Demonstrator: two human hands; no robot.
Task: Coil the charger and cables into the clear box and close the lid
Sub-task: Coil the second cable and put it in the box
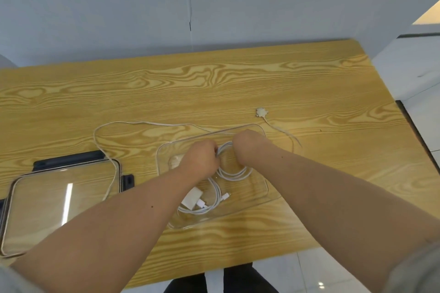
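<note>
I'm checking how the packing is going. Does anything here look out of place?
Yes. A cream cable sprawls loose over the table, outside the clear box: one loop crosses the lid at left, and its star-shaped plug lies far right. The left hand and right hand grip a white cable inside it.

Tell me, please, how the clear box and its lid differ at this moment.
The clear box holds a white charger and coiled white cable; the lid holds nothing. The lid has dark clips; the clear box has a plain rim. The clear box lies under the left hand and right hand; the lid lies apart, left of it. Both are transparent, flat on the table.
</note>
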